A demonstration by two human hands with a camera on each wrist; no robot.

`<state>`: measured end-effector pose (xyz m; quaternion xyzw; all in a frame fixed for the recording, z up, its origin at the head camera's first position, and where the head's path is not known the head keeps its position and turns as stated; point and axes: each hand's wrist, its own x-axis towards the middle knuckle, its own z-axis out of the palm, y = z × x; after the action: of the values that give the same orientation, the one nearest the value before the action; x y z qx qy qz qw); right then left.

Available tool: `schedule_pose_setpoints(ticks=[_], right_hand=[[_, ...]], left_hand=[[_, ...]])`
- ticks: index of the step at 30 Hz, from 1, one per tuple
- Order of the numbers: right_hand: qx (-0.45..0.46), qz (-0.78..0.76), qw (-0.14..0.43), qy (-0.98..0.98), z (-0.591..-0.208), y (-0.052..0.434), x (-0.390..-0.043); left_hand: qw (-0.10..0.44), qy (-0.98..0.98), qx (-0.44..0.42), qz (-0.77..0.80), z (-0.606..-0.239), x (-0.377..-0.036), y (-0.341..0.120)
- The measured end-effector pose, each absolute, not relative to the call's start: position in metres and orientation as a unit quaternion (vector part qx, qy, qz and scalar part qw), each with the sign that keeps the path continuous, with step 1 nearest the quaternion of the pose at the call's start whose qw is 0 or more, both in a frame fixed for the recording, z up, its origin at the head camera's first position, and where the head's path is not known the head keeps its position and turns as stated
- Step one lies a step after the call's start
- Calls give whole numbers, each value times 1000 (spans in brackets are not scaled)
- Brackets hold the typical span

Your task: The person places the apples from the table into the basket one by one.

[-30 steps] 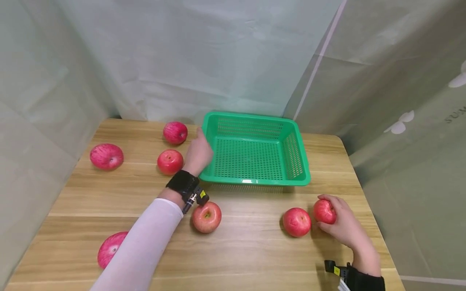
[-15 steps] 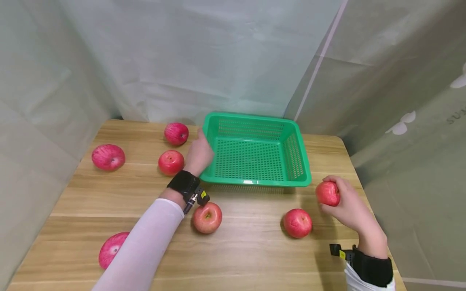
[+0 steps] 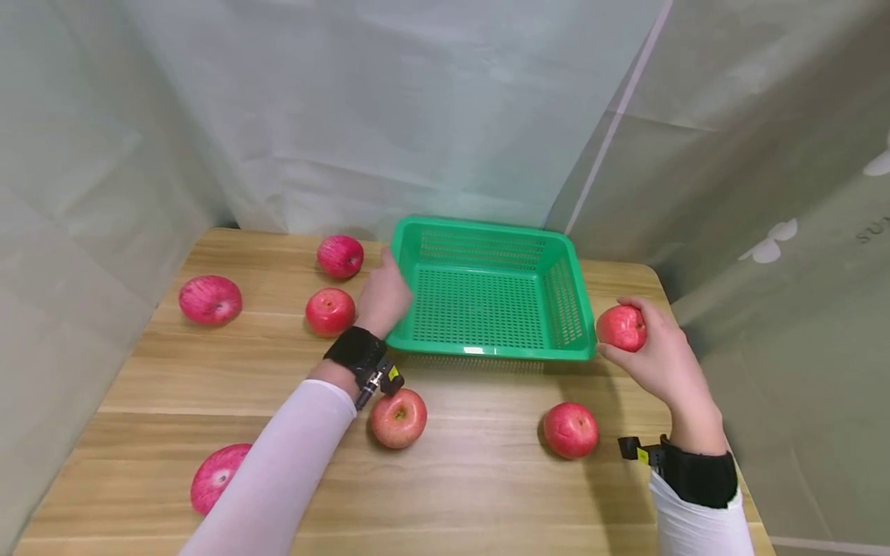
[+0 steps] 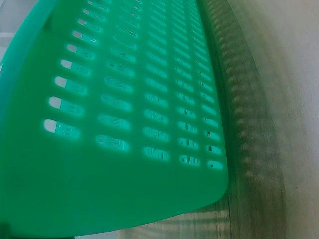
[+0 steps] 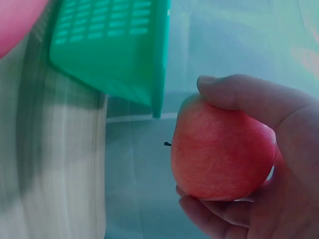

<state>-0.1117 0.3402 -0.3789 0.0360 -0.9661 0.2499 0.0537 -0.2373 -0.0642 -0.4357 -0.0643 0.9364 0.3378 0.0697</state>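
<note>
- Your right hand (image 3: 657,351) grips a red apple (image 3: 621,327), fingers and thumb curled round it, and holds it in the air just beside the right near corner of the green basket (image 3: 577,289).
- Your left hand (image 3: 382,297) rests against the basket's left wall; from the head view you cannot tell whether its fingers are curled over the rim or lie flat on it.
- The basket sits on the wooden table (image 3: 480,479) with its long axis running away from you, open side up.
- The held apple is nearly round, so it has no clear long axis. In the right wrist view its small dark stem (image 5: 167,144) points sideways toward the basket; the head view does not show the stem at all.
- The right wrist view shows the thumb (image 5: 249,97) across the top of the apple (image 5: 222,152) and fingers beneath it.
- The left wrist view shows only the slotted wall of the basket (image 4: 124,114) close up and a strip of table; no fingers appear there.
- Six more apples lie on the table: one (image 3: 570,430) near your right wrist, one (image 3: 398,418) by your left wrist, and four to the left.
</note>
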Motion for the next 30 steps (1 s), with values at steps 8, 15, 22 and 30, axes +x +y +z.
schedule_pose_setpoints(ticks=[8,15,22,30], right_hand=[[38,252,53,-965,-377,328,-124],[52,274,43,-959,-374,315,-134],[79,275,33,-958,-373,304,-150],[97,273,10,-957,-375,295,-168]], left_hand=[[68,936,-67,339,-437,-237,-62],[61,939,-66,331,-438,-238,-62],[61,939,-70,331,-438,-238,-62],[51,940,-73,330,-440,-239,-61]])
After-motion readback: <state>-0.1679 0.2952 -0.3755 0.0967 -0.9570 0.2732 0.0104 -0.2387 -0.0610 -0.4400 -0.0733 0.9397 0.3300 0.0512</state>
